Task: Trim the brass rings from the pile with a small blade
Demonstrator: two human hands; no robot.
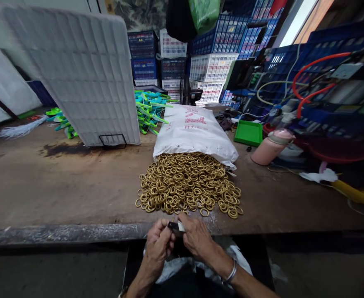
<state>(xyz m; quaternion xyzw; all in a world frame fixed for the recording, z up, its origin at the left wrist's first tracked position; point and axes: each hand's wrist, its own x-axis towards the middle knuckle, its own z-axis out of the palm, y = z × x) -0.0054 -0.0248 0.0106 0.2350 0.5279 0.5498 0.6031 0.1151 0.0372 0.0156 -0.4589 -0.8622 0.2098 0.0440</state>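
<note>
My left hand [157,243] and my right hand [196,236] meet at the near table edge, both pinched on a small black and white piece [176,226] held between them. Just beyond my fingers lies a heap of gold metal rings [188,184], spilling from the mouth of a white sack [197,132] with red print. A silver bangle sits on my right wrist. A white cloth or bag lies in my lap under my forearms.
The brown worktable [61,186] carries a leaning white grid panel [82,78], teal plastic parts [151,109], a green tray [249,133] and a pink flask [270,147]. Stacked blue and white crates [213,62] stand behind. Hoses and clutter crowd the right.
</note>
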